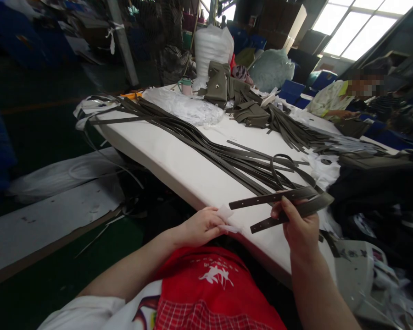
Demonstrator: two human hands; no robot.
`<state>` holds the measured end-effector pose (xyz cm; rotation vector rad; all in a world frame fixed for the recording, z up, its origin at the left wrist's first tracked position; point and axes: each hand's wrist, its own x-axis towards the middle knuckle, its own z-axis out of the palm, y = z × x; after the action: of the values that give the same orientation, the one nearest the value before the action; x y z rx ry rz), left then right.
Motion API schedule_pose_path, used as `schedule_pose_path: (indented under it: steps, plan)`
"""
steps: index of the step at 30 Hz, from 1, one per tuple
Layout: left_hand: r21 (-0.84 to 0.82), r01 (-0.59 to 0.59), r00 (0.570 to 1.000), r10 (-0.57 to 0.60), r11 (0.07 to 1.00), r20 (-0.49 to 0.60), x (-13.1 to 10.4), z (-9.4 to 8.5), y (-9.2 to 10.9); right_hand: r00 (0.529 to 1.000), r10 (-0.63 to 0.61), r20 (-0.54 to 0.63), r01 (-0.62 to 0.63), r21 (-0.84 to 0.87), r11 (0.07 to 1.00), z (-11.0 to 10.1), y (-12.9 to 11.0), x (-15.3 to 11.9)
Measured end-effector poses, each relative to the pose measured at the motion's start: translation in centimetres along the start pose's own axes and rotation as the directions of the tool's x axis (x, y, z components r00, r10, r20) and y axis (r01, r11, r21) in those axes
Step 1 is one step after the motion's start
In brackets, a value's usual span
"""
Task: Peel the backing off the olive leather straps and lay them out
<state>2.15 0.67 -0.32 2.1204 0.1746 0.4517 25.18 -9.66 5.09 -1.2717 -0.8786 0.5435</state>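
Note:
My right hand (301,224) is closed around a looped dark strap (258,200), whose two punched ends stick out to the left above the table's near edge. Between the fingers of my left hand (204,226) is a small piece of thin white sheet (227,213), beside the table edge. The strap ends lie a little to the right of that hand, apart from it. Behind both hands a long bundle of dark straps (206,146) runs diagonally over the white table (151,153).
Clear plastic packaging (186,106), a lidded cup (186,85) and olive bags (217,87) stand farther back on the table. Another person (330,101) sits at the right. A pale bin (356,270) stands at the near right, and a metal post (123,46) rises at the left.

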Motion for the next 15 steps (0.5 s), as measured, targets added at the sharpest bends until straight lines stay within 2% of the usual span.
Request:
schedule_pose_path:
  steps: [6,10,15]
  plan:
    - [-0.005,0.017,1.0,-0.017,1.0,0.005,0.0,-0.1,0.1,0.999,0.026,0.048,-0.022,-0.077,0.997,-0.2,0.6,-0.1]
    - [-0.065,-0.039,0.999,0.039,0.997,-0.005,0.2,-0.3,0.5,0.994,0.063,0.09,-0.052,-0.122,0.991,-0.4,0.6,-0.2]
    - [-0.078,-0.005,1.0,0.005,0.997,0.007,0.2,-0.1,0.4,1.0,0.013,0.016,-0.012,-0.066,0.998,-1.1,0.7,0.2]
